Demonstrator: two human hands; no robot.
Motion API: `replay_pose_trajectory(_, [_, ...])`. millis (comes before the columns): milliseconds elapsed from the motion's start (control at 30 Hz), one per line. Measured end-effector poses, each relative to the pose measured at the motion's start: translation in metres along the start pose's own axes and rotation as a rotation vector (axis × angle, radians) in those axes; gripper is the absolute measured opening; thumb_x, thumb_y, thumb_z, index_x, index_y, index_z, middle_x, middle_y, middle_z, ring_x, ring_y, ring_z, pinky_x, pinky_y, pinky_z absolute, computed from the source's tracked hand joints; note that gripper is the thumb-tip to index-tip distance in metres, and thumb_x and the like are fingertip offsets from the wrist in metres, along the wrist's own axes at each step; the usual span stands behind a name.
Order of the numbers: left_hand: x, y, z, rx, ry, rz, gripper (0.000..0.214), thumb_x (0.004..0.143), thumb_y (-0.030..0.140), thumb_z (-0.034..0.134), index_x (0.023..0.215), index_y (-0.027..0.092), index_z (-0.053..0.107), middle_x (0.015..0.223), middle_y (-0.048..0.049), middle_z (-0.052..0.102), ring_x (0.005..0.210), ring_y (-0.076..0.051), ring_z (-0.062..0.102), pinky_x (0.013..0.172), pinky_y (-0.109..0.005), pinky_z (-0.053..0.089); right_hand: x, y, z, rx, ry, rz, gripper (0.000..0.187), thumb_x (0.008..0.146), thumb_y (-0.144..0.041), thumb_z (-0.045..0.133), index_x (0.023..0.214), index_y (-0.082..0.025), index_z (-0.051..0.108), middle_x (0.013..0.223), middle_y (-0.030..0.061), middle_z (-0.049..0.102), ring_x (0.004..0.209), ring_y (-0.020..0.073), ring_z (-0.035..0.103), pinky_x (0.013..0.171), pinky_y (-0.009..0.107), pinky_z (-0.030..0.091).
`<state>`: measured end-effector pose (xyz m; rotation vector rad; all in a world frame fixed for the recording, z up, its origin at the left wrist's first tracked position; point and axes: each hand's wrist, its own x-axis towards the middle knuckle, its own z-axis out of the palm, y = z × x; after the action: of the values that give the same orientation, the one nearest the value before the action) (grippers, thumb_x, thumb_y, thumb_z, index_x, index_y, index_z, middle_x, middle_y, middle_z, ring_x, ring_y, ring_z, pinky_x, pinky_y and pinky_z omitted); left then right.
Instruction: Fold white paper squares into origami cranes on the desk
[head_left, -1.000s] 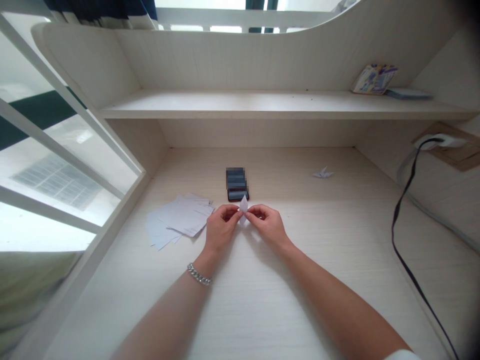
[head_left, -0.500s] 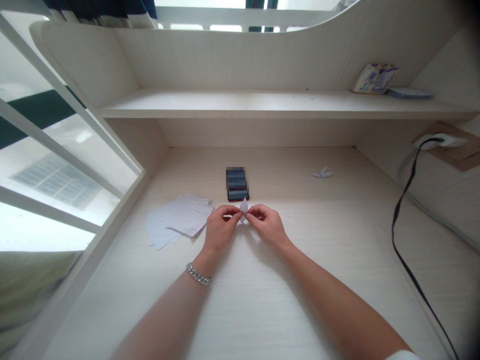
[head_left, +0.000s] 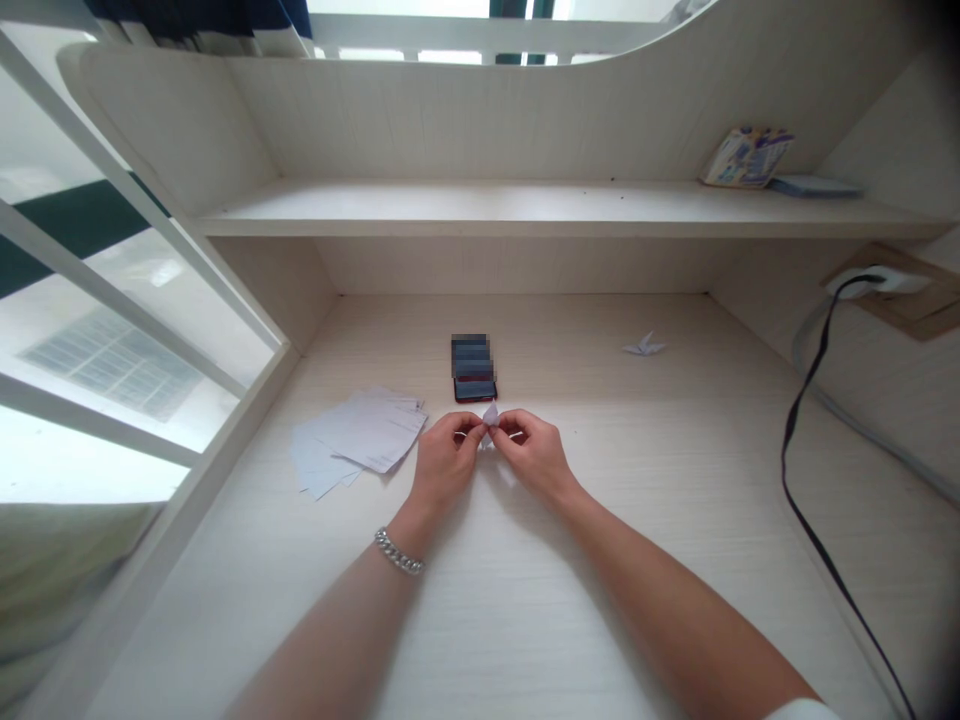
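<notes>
Folded paper (head_left: 490, 412), small and white, is held over the desk (head_left: 484, 610) near a dark phone (head_left: 473, 370), the fingers of my left hand (head_left: 445, 455) and right hand (head_left: 537, 453) pinched on it; from afar, I judge a fold is being shaped, and the next move calls for gentle, even pressure

Single head-worn view. Camera on near side of shelf (head_left: 480, 203), higher than its board: top surface visible. Faces forward, pitched down at desktop (head_left: 480, 620). Wide field, close range: left hand (head_left: 448, 455) and right hand (head_left: 536, 455) below shelf, railing (head_left: 112, 297) off left of it, socket panel (head_left: 919, 312) below its right end.
</notes>
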<state>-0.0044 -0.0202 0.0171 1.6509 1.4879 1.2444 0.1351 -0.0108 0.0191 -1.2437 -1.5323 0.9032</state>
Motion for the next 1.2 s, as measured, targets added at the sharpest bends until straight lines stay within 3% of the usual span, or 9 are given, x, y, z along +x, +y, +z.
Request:
replay_pose_trajectory(700, [-0.007, 0.005, 0.004, -0.025, 0.007, 0.083, 0.018, 0.08, 0.027, 0.056, 0.092, 0.019, 0.067, 0.092, -0.0066, 0.068, 0.081, -0.017, 0.063, 0.073, -0.029, 0.051, -0.002, 0.0, 0.0, -0.049, 0.092, -0.031, 0.015, 0.074, -0.025, 0.056, 0.08, -0.02, 0.069, 0.076, 0.0028, 0.07, 0.069, 0.0184, 0.065, 0.068, 0.029, 0.051])
replay_pose_trajectory(967, [-0.005, 0.002, 0.004, -0.031, -0.009, 0.185, 0.02, 0.082, 0.021, 0.053, 0.094, 0.022, 0.069, 0.095, -0.0072, 0.066, 0.089, -0.018, 0.061, 0.081, -0.032, 0.049, -0.002, 0.0, 0.0, 0.055, 0.079, -0.042, 0.019, 0.076, -0.03, 0.058, 0.087, -0.02, 0.071, 0.083, 0.0041, 0.071, 0.075, 0.02, 0.066, 0.071, 0.031, 0.052])
replay_pose_trajectory(1200, [-0.006, 0.005, 0.004, -0.025, -0.084, 0.216, 0.027, 0.085, 0.016, 0.046, 0.101, 0.023, 0.067, 0.095, -0.0068, 0.06, 0.089, -0.016, 0.057, 0.08, -0.029, 0.046, 0.006, 0.009, -0.002, 0.378, 0.008, 0.095, 0.025, 0.07, -0.036, 0.067, 0.084, -0.016, 0.068, 0.078, 0.0068, 0.07, 0.07, 0.0195, 0.065, 0.069, 0.033, 0.053])
